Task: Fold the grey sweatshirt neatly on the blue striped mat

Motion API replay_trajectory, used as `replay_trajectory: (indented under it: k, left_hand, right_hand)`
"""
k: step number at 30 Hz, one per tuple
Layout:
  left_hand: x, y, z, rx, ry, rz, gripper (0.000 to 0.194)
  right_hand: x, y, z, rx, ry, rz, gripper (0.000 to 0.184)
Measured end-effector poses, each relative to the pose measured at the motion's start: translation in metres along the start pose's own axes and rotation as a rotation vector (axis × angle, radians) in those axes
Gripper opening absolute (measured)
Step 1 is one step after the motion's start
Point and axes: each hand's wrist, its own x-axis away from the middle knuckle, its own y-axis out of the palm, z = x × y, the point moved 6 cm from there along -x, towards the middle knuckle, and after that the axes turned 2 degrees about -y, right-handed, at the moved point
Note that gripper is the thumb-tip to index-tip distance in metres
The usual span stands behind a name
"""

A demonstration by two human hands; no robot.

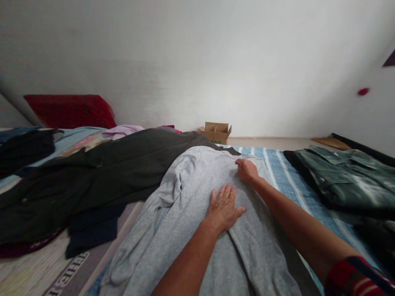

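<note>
A light grey long-sleeved shirt [182, 209] lies spread over the bedding in front of me, one sleeve trailing toward the lower left. My left hand [222, 209] rests flat on its middle, fingers spread. Farther off, near the top right of the shirt, my right hand [247, 170] is closed with the fingers pinching the grey fabric. Dark olive clothing [123, 160] lies against the shirt's left side, and some dark cloth shows from under its right edge.
On the right, folded green denim clothing [348, 174] sits on a blue striped sheet [286, 172]. An open cardboard box [216, 131] stands by the wall. A red bundle [70, 110] and other clothes, including a navy piece [92, 230], are at left.
</note>
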Motion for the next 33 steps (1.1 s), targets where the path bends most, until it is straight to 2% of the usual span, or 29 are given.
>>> replay_trajectory:
  k: [3, 7, 12, 15, 20, 24, 28, 30, 33]
  left_hand:
    - [0.000, -0.001, 0.000, -0.005, -0.004, 0.003, 0.071]
    - [-0.001, -0.001, -0.001, 0.020, 0.013, 0.046, 0.068]
    - [-0.005, -0.001, -0.002, 0.039, 0.016, 0.081, 0.065]
    - [-0.006, -0.002, -0.003, 0.033, 0.016, 0.084, 0.064]
    - [-0.008, -0.002, -0.004, 0.017, 0.021, 0.067, 0.064]
    - [-0.011, -0.003, -0.004, 0.001, 0.019, 0.072, 0.063]
    - [-0.010, -0.008, -0.002, -0.026, -0.004, 0.056, 0.062]
    - [-0.006, -0.013, -0.001, -0.058, -0.035, 0.085, 0.059]
    - [0.008, -0.024, 0.007, -0.120, -0.061, 0.193, 0.048]
  right_hand:
    - [0.008, 0.003, 0.001, 0.010, -0.051, -0.036, 0.024]
    - [0.019, -0.005, 0.003, 0.010, -0.079, -0.036, 0.037]
    - [0.045, -0.012, 0.010, 0.006, -0.116, -0.088, 0.028]
    - [0.065, -0.024, 0.018, -0.002, -0.100, -0.058, 0.030]
    - [0.120, -0.046, 0.024, -0.017, -0.083, -0.022, 0.032]
    - [0.176, -0.055, 0.020, -0.037, -0.142, -0.046, 0.028]
    - [0.216, -0.063, 0.017, -0.054, -0.199, -0.047, 0.026]
    - [0.230, -0.069, 0.017, -0.056, -0.200, -0.024, 0.025]
    - [0.250, -0.075, 0.013, -0.059, -0.212, -0.011, 0.023]
